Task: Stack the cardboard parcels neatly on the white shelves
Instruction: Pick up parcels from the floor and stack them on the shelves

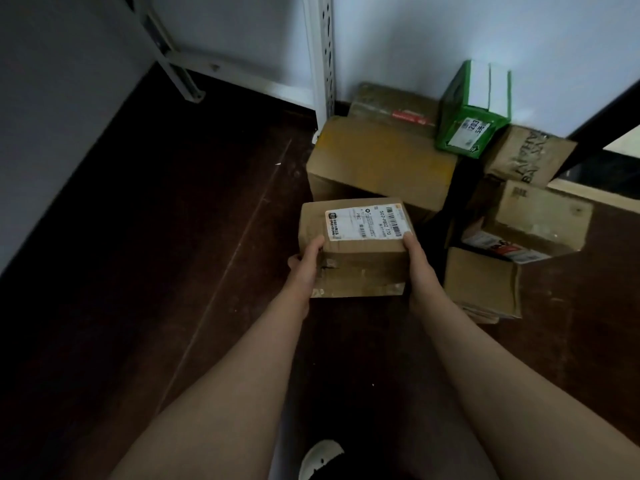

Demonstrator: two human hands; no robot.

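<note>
1. Two hands, left hand (306,268) and right hand (420,268), grasp a labelled parcel (356,244) between them, clear of the floor.
2. Step: carrying it; more parcels (381,157) lie beyond the hands.
3. Next: lift toward the white shelf frame (322,57), ahead-left, and set it square.

white shelves (320,60) cropped at top, shoe (320,459) cropped below

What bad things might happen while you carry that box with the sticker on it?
The labelled box is pinched only at its sides by the left hand and right hand, so it might slip. The green box leans on the pile and may topple. Boxes crowd the dark floor, a tripping risk.
</note>
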